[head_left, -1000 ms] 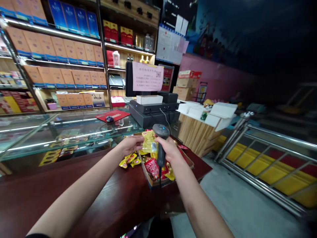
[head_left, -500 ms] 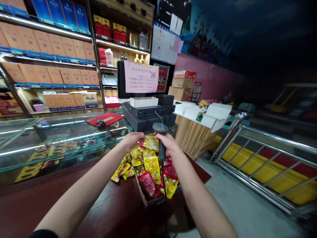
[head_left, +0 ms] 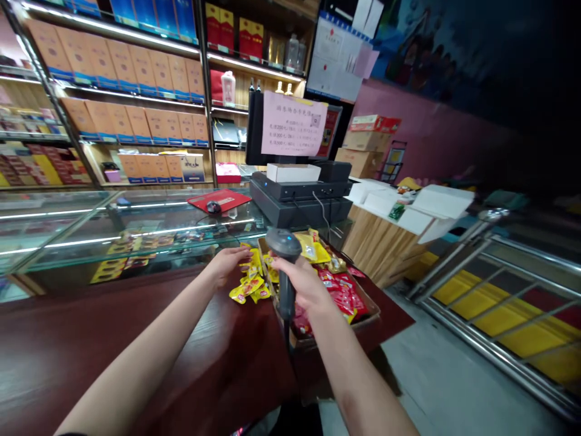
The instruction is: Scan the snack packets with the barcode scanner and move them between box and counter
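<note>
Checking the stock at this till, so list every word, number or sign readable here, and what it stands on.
Pink paper sign: Chinese lines, too small to read.
Wall notices: too small to read.
Yellow and red snack packets: print too blurred to read.
Red desk mat: gold print too blurred to read.
No text here can be quoted.

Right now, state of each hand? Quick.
Left hand: open, beside yellow packets.
Right hand: closed, holding a handheld barcode scanner.
</note>
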A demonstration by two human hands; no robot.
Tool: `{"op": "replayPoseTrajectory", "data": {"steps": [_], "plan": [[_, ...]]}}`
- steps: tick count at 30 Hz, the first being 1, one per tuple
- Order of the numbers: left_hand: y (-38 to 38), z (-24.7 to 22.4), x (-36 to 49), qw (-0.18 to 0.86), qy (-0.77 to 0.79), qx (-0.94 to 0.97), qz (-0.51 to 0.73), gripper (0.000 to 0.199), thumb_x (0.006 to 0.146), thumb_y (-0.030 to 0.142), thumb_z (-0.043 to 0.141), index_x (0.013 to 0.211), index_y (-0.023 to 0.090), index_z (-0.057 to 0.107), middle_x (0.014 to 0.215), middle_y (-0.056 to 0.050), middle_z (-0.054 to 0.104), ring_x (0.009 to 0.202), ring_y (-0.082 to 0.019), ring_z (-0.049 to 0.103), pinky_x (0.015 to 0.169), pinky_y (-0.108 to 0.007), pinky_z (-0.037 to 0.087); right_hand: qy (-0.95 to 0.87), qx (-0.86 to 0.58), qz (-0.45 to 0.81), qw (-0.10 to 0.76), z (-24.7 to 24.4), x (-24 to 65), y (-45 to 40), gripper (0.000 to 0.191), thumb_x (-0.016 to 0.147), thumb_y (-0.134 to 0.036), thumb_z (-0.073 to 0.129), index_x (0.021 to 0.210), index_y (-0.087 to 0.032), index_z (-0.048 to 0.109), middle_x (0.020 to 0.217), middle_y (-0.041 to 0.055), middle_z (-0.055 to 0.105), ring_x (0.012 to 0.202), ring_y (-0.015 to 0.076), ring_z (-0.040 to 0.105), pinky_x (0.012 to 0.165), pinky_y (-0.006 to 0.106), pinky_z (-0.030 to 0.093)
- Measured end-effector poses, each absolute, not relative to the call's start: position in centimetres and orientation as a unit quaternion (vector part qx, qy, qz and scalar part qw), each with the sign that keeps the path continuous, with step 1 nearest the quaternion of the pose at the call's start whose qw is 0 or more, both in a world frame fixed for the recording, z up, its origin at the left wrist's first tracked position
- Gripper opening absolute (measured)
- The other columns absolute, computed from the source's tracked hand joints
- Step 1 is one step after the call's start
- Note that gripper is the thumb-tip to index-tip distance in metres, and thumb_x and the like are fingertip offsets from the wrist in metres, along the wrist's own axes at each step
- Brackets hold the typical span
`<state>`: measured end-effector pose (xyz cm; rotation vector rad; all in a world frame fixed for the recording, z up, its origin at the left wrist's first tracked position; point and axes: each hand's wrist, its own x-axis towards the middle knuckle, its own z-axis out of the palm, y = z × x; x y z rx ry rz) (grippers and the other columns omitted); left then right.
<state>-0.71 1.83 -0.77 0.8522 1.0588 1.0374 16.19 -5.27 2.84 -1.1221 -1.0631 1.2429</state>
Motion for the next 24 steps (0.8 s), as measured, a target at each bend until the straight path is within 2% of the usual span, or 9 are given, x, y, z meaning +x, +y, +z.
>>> {"op": "replayPoseTrajectory", "data": {"steps": [2, 5, 10, 13, 16, 20, 24], "plan": [[1.1, -2.3, -2.1, 0.654, 0.484, 0.362, 0.455, 0.023, 0.072, 0.016, 0.071, 0.094, 0.011, 0.07, 0.092, -0.011, 0.071, 0.075, -0.014, 0.065, 0.065, -0.024, 0.051, -0.425, -0.473, 0.554, 0.537, 0.6, 13.9, -5.9, 0.026, 0.057, -0.023, 0.069, 0.082, -0.015, 0.068, 0.068, 0.0, 0.065, 0.065, 0.0136, 0.057, 0.063, 0.025, 0.042], [0.1, -4.7, -3.6, 0.642, 0.502, 0.356, 0.458, 0.024, 0.071, 0.018, 0.072, 0.094, 0.012, 0.071, 0.093, -0.011, 0.071, 0.076, -0.015, 0.066, 0.067, -0.025, 0.051, -0.404, -0.463, 0.584, 0.53, -2.8, 11.5, -6.4, 0.024, 0.056, -0.02, 0.068, 0.08, -0.015, 0.067, 0.073, 0.0008, 0.067, 0.07, 0.0145, 0.059, 0.067, 0.025, 0.043], [-0.7, -8.1, -4.2, 0.612, 0.517, 0.385, 0.458, 0.03, 0.072, 0.019, 0.071, 0.101, 0.011, 0.07, 0.107, -0.011, 0.07, 0.093, -0.019, 0.065, 0.081, -0.028, 0.05, -0.398, -0.488, 0.562, 0.536, -6.5, 10.4, -6.7, 0.027, 0.058, -0.022, 0.067, 0.084, -0.017, 0.069, 0.086, 0.0032, 0.071, 0.089, 0.0207, 0.063, 0.082, 0.03, 0.045], [-0.7, -9.2, -3.6, 0.596, 0.536, 0.413, 0.432, 0.036, 0.074, 0.018, 0.067, 0.109, 0.01, 0.067, 0.109, -0.011, 0.069, 0.095, -0.021, 0.065, 0.084, -0.03, 0.049, -0.381, -0.497, 0.562, 0.54, -7.1, 10.4, -6.9, 0.031, 0.058, -0.023, 0.067, 0.089, -0.018, 0.07, 0.092, 0.0034, 0.072, 0.096, 0.0224, 0.063, 0.085, 0.031, 0.045], [-0.5, -9.8, -2.9, 0.565, 0.542, 0.468, 0.409, 0.037, 0.074, 0.019, 0.065, 0.111, 0.01, 0.066, 0.106, -0.01, 0.07, 0.095, -0.021, 0.065, 0.087, -0.031, 0.048, -0.367, -0.492, 0.576, 0.54, -7.4, 10.3, -6.8, 0.029, 0.058, -0.02, 0.066, 0.087, -0.017, 0.07, 0.092, 0.0033, 0.072, 0.095, 0.0216, 0.064, 0.084, 0.03, 0.046], [-0.6, -10.6, -2.3, 0.519, 0.506, 0.582, 0.368, 0.035, 0.075, 0.026, 0.063, 0.107, 0.014, 0.069, 0.102, -0.006, 0.072, 0.097, -0.021, 0.064, 0.089, -0.03, 0.046, -0.338, -0.476, 0.603, 0.544, -8.6, 10.1, -6.2, 0.026, 0.06, -0.02, 0.064, 0.085, -0.016, 0.069, 0.081, 0.0017, 0.072, 0.08, 0.0186, 0.065, 0.075, 0.028, 0.048], [-1.0, -11.3, -2.3, 0.463, 0.545, 0.617, 0.329, 0.037, 0.07, 0.03, 0.068, 0.103, 0.015, 0.069, 0.093, -0.007, 0.073, 0.092, -0.022, 0.065, 0.082, -0.028, 0.048, -0.321, -0.457, 0.616, 0.556, -9.5, 10.0, -5.8, 0.024, 0.059, -0.018, 0.063, 0.082, -0.015, 0.068, 0.072, 0.0007, 0.069, 0.074, 0.0169, 0.064, 0.071, 0.027, 0.048]]}}
